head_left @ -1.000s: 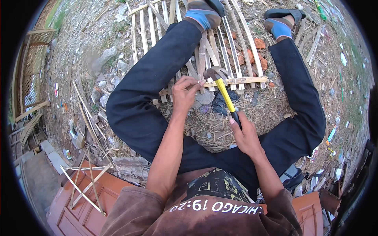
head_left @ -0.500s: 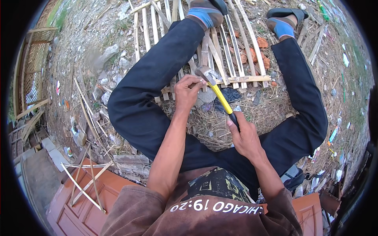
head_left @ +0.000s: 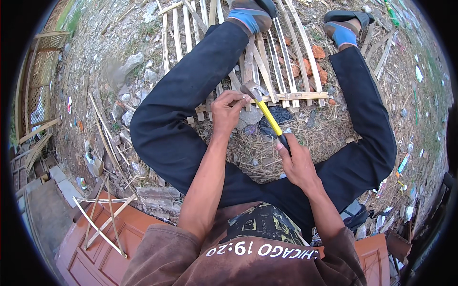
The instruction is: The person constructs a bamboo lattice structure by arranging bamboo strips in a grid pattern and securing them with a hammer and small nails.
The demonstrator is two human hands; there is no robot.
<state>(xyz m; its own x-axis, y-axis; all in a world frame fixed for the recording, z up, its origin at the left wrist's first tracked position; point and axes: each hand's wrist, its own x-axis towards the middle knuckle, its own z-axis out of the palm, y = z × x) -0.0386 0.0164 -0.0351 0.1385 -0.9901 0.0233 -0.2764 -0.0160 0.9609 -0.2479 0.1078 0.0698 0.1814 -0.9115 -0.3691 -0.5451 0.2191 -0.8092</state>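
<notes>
My right hand (head_left: 298, 163) is closed around the black grip of a claw hammer (head_left: 269, 116) with a yellow shaft. The hammer's metal head is just right of the fingertips of my left hand (head_left: 228, 112). Those fingers are pinched together above the near crosspiece of a wooden slat frame (head_left: 305, 96); what they hold, if anything, is too small to make out. Several pale slats run away from that crosspiece, and one of my feet rests over them.
My bent legs in dark trousers (head_left: 176, 114) flank the work. Orange brick pieces (head_left: 318, 52) show between the slats. Stones (head_left: 132, 62) and loose sticks (head_left: 106, 128) lie at the left. Behind me is a brown panelled board (head_left: 119, 224) with crossed thin strips on it.
The hammer's head has shifted slightly right, away from my left fingers, and my right hand has moved a little with it. My left hand stays in place.
</notes>
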